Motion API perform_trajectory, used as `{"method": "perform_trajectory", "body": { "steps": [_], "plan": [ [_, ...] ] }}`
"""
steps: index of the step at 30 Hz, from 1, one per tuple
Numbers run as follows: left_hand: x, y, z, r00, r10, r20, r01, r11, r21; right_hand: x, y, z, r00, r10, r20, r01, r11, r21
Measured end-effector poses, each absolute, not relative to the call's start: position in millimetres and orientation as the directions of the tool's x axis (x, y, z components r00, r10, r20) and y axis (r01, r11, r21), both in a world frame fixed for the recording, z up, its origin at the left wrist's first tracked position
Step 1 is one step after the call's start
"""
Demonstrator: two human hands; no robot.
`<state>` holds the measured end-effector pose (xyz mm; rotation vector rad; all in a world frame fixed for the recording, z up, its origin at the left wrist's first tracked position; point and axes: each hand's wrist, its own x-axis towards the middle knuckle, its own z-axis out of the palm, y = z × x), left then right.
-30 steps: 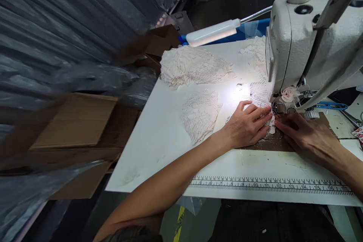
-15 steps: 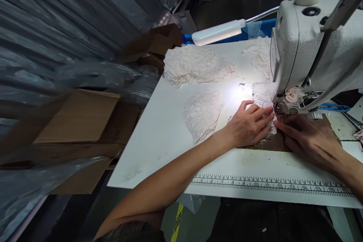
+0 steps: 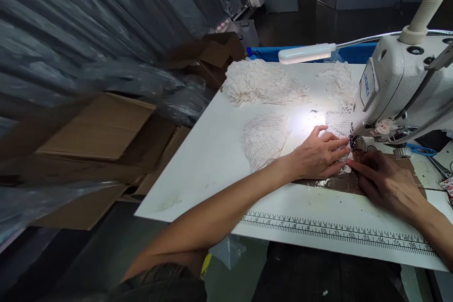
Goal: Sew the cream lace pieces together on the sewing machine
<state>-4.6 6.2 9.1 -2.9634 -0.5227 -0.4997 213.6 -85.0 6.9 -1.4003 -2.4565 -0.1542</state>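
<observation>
My left hand (image 3: 323,155) lies flat on a white lace piece (image 3: 338,123), fingers stretched toward the needle area of the white sewing machine (image 3: 385,80). The lace runs from behind the machine head down under these fingers. My right hand (image 3: 389,179) is just right of it, palm down over a brown plate (image 3: 348,183). Its index finger reaches out and its tip touches the lace's near edge, while the thumb sits apart from it and the other fingers curl. Part of the lace is hidden under my left hand.
A lace heap (image 3: 264,82) and a smaller lace pile (image 3: 265,139) lie on the white table (image 3: 208,165). A lamp (image 3: 307,53) lights the work. A printed ruler (image 3: 336,233) runs along the front edge. Cardboard boxes (image 3: 97,125) stand left; scissors (image 3: 439,167) lie right.
The view has shifted, so the machine and table sit farther right and the lamp looks higher above the lace. Both hands stay at the lace near the needle, nearly unchanged.
</observation>
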Motion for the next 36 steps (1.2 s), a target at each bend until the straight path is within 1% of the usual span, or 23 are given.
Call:
{"method": "perform_trajectory", "body": {
  "steps": [6,13,16,20,27,30,34,36],
  "plan": [
    [-5.6,12.7,4.6,0.905,0.325,0.273,0.330,-0.944,0.028,214.3,-85.3,6.6,-0.470,0.824,0.316,0.845,0.524,-0.108],
    [-5.6,7.5,4.1,0.893,0.348,0.284,0.357,-0.934,0.022,216.5,-85.3,5.0,-0.458,0.830,0.319,0.840,0.522,-0.152],
    [-5.2,6.0,5.1,0.886,0.346,0.309,0.366,-0.931,-0.007,216.0,-85.5,3.9,-0.451,0.829,0.330,0.840,0.519,-0.157],
    [-4.8,5.0,6.5,0.888,0.308,0.341,0.343,-0.938,-0.045,215.1,-85.5,4.7,-0.449,0.824,0.345,0.839,0.522,-0.154],
    [-5.5,4.7,10.1,0.899,0.301,0.318,0.320,-0.947,-0.010,215.6,-85.3,6.9,-0.466,0.819,0.334,0.839,0.529,-0.126],
    [-5.1,4.3,11.3,0.910,0.281,0.305,0.306,-0.951,-0.039,215.4,-85.5,6.6,-0.456,0.824,0.337,0.846,0.519,-0.122],
    [-4.5,3.0,11.4,0.926,0.229,0.300,0.276,-0.953,-0.125,215.4,-85.2,7.1,-0.468,0.818,0.335,0.846,0.524,-0.099],
    [-4.1,2.7,10.7,0.926,0.224,0.305,0.280,-0.948,-0.152,215.4,-84.7,7.9,-0.484,0.809,0.332,0.839,0.537,-0.088]
  ]
}}
